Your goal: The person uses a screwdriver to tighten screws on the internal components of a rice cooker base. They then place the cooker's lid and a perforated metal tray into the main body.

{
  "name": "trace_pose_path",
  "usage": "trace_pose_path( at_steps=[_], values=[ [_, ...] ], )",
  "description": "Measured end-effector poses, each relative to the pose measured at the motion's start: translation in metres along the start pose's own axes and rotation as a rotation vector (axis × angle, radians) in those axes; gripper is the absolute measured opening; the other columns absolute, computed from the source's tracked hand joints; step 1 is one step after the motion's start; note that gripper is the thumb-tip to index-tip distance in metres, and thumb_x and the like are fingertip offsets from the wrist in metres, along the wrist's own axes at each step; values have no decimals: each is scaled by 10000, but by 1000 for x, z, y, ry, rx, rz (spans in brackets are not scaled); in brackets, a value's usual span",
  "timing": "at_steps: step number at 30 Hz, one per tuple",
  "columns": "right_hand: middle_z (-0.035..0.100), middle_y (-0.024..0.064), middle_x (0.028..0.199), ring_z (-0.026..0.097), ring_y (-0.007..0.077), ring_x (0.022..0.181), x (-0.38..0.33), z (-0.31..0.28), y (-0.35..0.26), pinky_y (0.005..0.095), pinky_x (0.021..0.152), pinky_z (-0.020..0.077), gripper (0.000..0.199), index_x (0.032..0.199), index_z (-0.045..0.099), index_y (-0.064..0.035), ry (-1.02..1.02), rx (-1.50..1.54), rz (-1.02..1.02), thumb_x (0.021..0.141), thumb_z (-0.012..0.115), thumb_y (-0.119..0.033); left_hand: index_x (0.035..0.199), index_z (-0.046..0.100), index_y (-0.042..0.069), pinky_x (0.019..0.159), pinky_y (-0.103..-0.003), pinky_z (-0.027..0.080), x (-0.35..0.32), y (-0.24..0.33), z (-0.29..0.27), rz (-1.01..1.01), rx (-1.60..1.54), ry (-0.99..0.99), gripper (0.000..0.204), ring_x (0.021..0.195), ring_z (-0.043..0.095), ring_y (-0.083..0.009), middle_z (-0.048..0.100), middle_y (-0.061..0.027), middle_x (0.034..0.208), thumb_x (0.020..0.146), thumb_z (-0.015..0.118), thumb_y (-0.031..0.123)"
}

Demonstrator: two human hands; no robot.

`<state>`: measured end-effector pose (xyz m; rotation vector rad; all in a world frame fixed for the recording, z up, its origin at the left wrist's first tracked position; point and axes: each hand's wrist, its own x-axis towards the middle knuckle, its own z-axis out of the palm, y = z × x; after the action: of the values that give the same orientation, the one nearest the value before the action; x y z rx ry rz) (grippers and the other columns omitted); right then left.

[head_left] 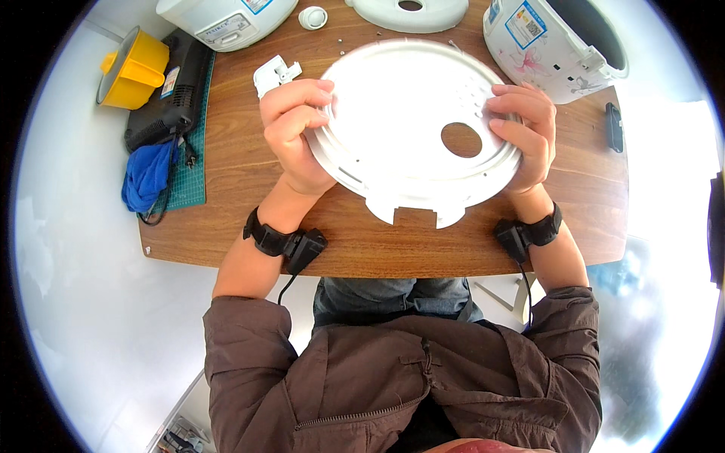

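Observation:
Both my hands hold up a white round rice cooker lid panel (pixel 400 113) above the table. It has a round hole toward its right side and two tabs on the edge facing me. My left hand (pixel 297 132) grips its left rim, fingers over the top face. On the opposite rim, my right hand (pixel 529 136) has a similar grip, near the hole. Both thumbs are hidden under the panel. Just beyond my left hand lies a small white plastic part (pixel 276 74).
Behind the panel are a white cooker body (pixel 230 23), a small round white cap (pixel 313 17) and another white lid piece (pixel 411 16). A flower-printed cooker shell (pixel 529 53) stands back right. Leftward are a yellow container (pixel 140 75), black device (pixel 162 106), blue cloth (pixel 147 177) and green mat (pixel 195 166).

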<state>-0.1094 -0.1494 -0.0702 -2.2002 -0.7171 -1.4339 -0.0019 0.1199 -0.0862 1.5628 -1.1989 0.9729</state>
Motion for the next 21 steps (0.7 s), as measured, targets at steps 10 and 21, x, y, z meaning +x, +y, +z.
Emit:
trace_pose_path(
  at_steps=[10,21],
  values=[
    [727,107,1082,684,129,954,-12,14,-20,248,811,560,438,1303,552,49,97,290,552,936,766,-60,975,588,2,650,-273,427,10,14,8,-288,-172,27,328,731,534,-139,616,-78,934,947,781,266],
    [747,58,1015,678,100,894,-14,25,-12,277,810,560,459,1256,632,1,-73,406,1141,914,806,-251,1077,517,16,602,-207,464,1,14,19,-972,-357,-29,302,676,579,-49,663,-38,857,980,740,194]
  ],
)
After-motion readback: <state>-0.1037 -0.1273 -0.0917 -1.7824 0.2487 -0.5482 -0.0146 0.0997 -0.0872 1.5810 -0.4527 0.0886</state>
